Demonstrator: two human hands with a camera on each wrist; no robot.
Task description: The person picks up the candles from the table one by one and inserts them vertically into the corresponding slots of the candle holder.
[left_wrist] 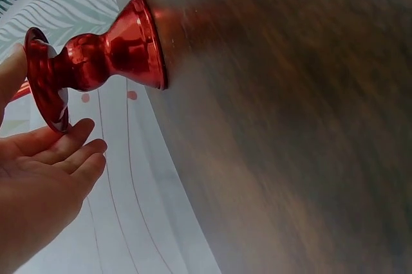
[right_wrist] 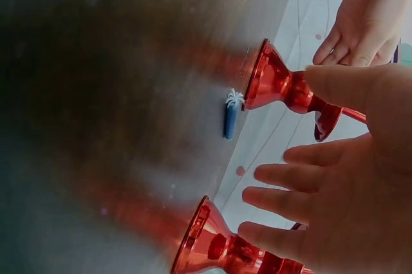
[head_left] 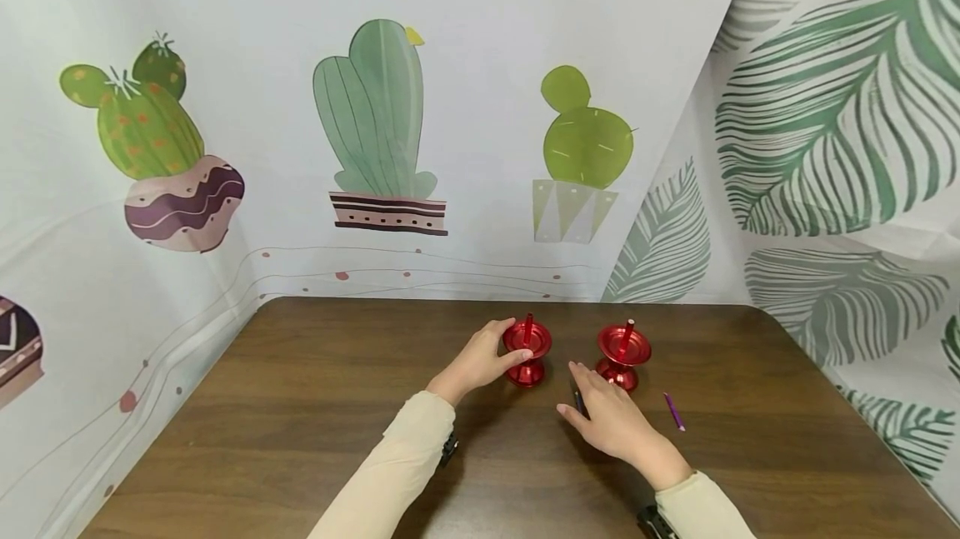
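Observation:
Two shiny red candle holders stand upright, each with a dish, a waisted foot and a red stick rising from the middle. My left hand (head_left: 476,362) holds the left candle holder (head_left: 527,372) at its dish, thumb on the near side and fingers round the far rim. Just left of the right candle holder (head_left: 619,376), my right hand (head_left: 617,421) hovers with its fingers spread and nothing in them. Under it lies a small blue stick with a white frayed tip (right_wrist: 230,118), partly hidden in the head view. Whether my right fingertips touch the right candle holder, I cannot tell.
A thin purple stick (head_left: 674,411) lies on the brown wooden table (head_left: 315,389), right of the right hand. Behind the table's far edge hangs a white cloth (head_left: 480,106) printed with cacti and leaves. Dark straps circle both wrists.

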